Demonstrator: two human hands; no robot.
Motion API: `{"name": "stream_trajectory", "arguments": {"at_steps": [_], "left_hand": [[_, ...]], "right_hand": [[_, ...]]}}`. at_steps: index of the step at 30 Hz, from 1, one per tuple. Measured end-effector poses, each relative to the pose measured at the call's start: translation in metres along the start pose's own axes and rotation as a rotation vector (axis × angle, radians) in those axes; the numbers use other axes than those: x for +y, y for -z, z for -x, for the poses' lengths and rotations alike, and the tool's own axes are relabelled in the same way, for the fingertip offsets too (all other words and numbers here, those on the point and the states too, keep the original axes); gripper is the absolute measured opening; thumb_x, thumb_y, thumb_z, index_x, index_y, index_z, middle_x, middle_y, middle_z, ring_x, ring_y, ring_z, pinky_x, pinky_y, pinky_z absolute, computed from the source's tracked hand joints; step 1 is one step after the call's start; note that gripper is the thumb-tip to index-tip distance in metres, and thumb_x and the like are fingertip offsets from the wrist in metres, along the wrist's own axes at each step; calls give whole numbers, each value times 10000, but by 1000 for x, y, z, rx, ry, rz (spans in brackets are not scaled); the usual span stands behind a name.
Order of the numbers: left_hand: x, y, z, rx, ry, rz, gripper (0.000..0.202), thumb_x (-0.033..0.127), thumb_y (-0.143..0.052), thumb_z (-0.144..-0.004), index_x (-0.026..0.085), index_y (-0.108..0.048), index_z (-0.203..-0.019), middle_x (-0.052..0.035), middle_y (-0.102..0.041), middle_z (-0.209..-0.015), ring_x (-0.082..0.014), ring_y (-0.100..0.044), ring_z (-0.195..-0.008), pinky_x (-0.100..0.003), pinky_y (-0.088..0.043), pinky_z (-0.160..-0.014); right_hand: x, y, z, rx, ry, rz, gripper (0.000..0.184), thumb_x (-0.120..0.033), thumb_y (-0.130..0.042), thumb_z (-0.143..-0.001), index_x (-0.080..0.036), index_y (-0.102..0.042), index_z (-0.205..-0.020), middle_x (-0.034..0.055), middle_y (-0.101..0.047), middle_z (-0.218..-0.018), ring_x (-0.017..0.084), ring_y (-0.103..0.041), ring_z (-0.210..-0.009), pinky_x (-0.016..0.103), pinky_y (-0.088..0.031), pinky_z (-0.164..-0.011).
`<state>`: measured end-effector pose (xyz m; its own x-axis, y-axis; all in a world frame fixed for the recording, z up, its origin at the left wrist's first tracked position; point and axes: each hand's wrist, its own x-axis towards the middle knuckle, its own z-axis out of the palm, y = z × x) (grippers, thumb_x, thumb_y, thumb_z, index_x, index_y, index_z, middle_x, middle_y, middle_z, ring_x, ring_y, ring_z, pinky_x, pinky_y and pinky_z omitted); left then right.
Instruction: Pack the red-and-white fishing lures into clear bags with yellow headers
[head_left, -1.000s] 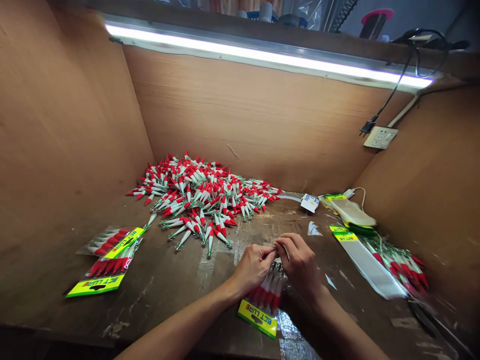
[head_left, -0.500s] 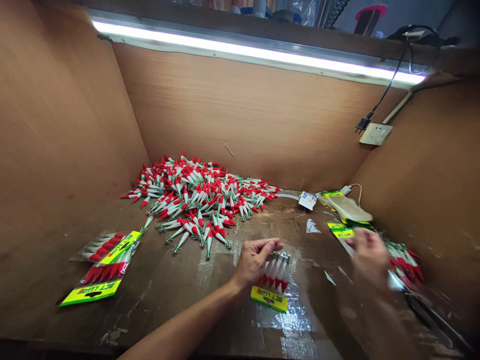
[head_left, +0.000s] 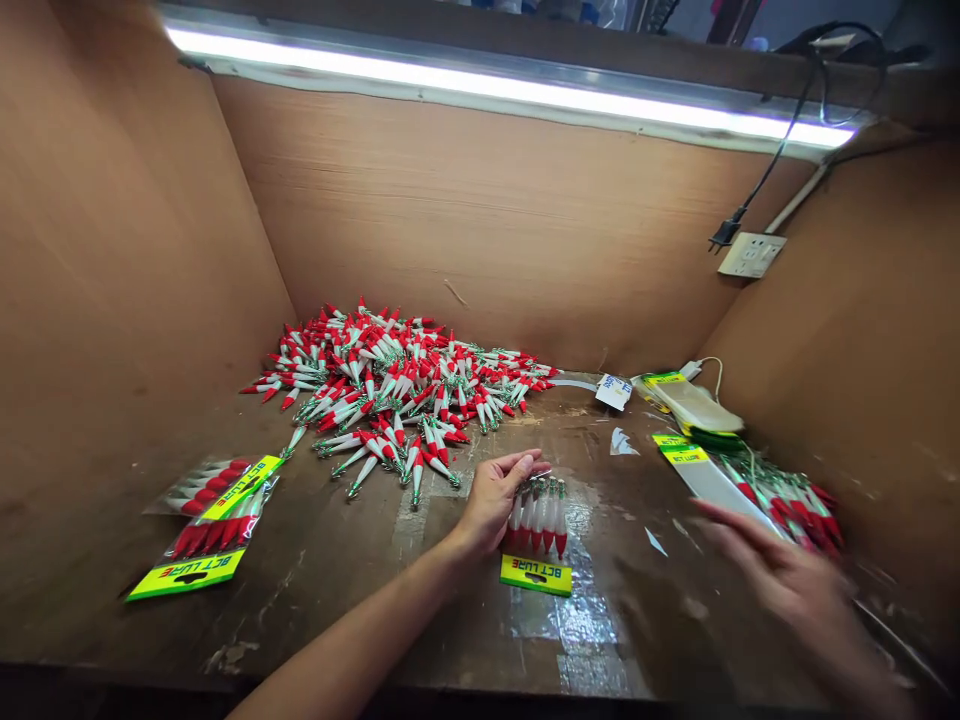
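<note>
My left hand (head_left: 496, 500) is closed on the end of a clear pack of squid lures (head_left: 538, 515), pinching it between thumb and fingers. Several white lures with red tips lie side by side inside, and the yellow-green card (head_left: 535, 575) faces the front edge. Motion smears my right hand (head_left: 787, 575), which is at the right over the table, near a flat sleeve (head_left: 724, 485) with a yellow-green header. Whether it holds anything cannot be made out. Beyond it sits a bunch of red and white lures (head_left: 799, 510).
A large heap of loose lures (head_left: 405, 380) spreads along the back left. Two filled packs (head_left: 214, 530) overlap at the left. A stack of sleeves (head_left: 694, 405) and a small white box (head_left: 613, 392) stand back right. A plug (head_left: 724, 235) hangs beside the wall socket (head_left: 752, 255).
My right hand has moved right and toward the front edge, uncovering the flat sleeve. My left hand and its pack have shifted slightly left and up in the picture.
</note>
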<state>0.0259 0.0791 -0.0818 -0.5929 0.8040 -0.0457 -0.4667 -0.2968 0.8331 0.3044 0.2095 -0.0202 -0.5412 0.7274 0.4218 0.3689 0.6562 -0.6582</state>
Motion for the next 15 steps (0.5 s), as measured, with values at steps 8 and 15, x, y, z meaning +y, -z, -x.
{"name": "stream_trajectory", "arguments": {"at_steps": [8, 15], "left_hand": [[0, 9, -2, -21, -2, -53, 565, 481, -802, -772, 89, -703, -1167, -158, -762, -973, -227, -701, -864, -320, -521, -804], [20, 36, -17, -116, 53, -512, 502, 543, -769, -755, 89, -775, -969, -93, -744, -833, -152, -607, -681, -231, -418, -611]], "right_hand": [[-30, -135, -93, -686, 57, -464, 387, -484, -658, -891, -182, -713, -1126, 66, -748, -1005, 223, -670, -899, 310, -514, -793], [-6, -162, -98, -661, 111, -454, 287, -436, -644, -908, -165, -704, -835, 17, -687, -784, 164, -589, -736, 259, -442, -680]]}}
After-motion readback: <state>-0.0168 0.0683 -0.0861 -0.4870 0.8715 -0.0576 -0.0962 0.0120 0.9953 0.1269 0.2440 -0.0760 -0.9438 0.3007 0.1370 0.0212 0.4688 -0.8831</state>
